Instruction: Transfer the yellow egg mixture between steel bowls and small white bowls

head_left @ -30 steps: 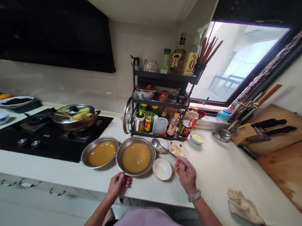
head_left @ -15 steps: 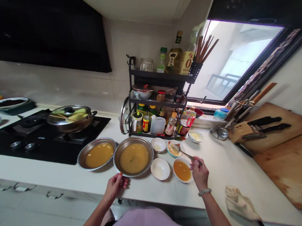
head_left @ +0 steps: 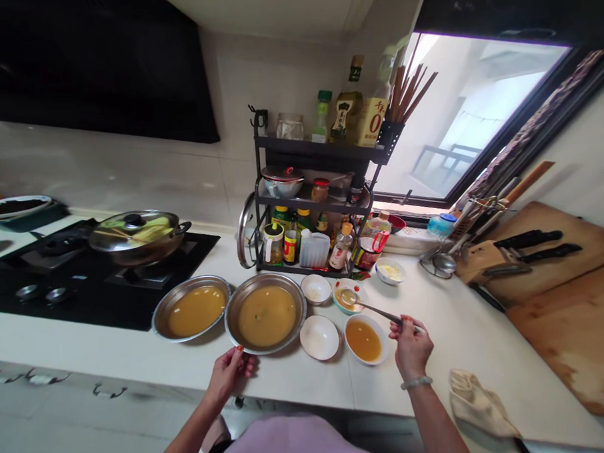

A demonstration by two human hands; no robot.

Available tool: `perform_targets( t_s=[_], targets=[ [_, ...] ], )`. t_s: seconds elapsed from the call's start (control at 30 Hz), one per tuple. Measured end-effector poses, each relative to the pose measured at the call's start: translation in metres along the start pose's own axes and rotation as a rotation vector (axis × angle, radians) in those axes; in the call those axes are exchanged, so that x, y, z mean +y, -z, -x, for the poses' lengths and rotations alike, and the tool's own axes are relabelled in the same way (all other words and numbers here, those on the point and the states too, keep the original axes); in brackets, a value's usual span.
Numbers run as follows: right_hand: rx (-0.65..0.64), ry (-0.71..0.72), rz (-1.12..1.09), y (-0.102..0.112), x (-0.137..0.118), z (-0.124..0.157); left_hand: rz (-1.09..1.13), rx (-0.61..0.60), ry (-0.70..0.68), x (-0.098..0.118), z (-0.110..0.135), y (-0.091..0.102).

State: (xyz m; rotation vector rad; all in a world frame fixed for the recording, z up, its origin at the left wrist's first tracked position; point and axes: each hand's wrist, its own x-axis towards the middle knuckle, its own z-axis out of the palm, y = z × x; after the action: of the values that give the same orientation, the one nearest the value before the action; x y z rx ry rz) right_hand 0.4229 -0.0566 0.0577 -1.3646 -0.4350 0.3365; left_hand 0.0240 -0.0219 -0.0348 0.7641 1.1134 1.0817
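My right hand (head_left: pixel 413 347) is closed around the handle of a metal spoon (head_left: pixel 380 312). The spoon's head lies in a small bowl (head_left: pixel 356 309) with orange-yellow contents. At the near rim of a round metal basin (head_left: pixel 300 323) filled with cloudy yellowish liquid, my left hand (head_left: pixel 231 375) is closed, thumb on the edge and fingers curled below. A second metal basin (head_left: pixel 158 319) of similar liquid stands to its left. Just left of my right hand is a white bowl of amber liquid (head_left: pixel 363 341). Two nearly bare white bowls, one nearer (head_left: pixel 319 338) and one farther (head_left: pixel 316 290), sit between.
A lidded pan (head_left: pixel 137 237) sits on the black gas hob (head_left: pixel 79 299). Behind the bowls stands a black rack (head_left: pixel 301 203) of bottles and jars. To the right are a knife block (head_left: pixel 484 262), cutting boards (head_left: pixel 577 335), a cloth (head_left: pixel 477 406) and a bowl with pale yellow pieces (head_left: pixel 390 272).
My right hand has shifted right and slightly down, drawing the spoon with it; its head stays within the small bowl. My left hand remains at the basin's rim. The view has shifted slightly.
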Motion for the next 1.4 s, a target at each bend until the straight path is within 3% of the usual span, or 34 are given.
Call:
perform_targets(
  t_s=[0.3, 0.53, 0.77, 0.93, 1.03, 1.13, 1.3, 1.4],
  targets=[
    [-0.02, 0.003, -0.048, -0.007, -0.021, 0.004, 0.03, -0.037, -0.001, -0.006, -0.004, 0.004],
    [-0.161, -0.047, -0.084, -0.034, -0.037, 0.028, 0.007, -0.029, -0.004, -0.006, -0.005, 0.004],
    [-0.374, -0.058, -0.024, -0.065, -0.029, 0.067, 0.028, -0.026, -0.003, -0.009, -0.006, 0.005],
    [-0.614, 0.173, 0.084, -0.066, -0.021, 0.093, 0.014, -0.02, 0.0, -0.004, -0.004, 0.002],
    [-0.698, 0.32, 0.127, -0.058, -0.022, 0.092, 0.003, -0.015, 0.0, -0.003, -0.003, 0.001],
    [-0.625, 0.367, 0.159, -0.047, -0.025, 0.072, -0.007, -0.012, 0.001, -0.002, -0.002, 0.001],
    [-0.319, 0.369, 0.301, -0.022, -0.017, 0.025, -0.03, -0.014, -0.004, -0.002, -0.003, 0.003],
    [-0.282, 0.306, 0.328, -0.009, -0.006, 0.01, -0.017, -0.028, -0.012, -0.003, -0.003, 0.003]
  ],
)
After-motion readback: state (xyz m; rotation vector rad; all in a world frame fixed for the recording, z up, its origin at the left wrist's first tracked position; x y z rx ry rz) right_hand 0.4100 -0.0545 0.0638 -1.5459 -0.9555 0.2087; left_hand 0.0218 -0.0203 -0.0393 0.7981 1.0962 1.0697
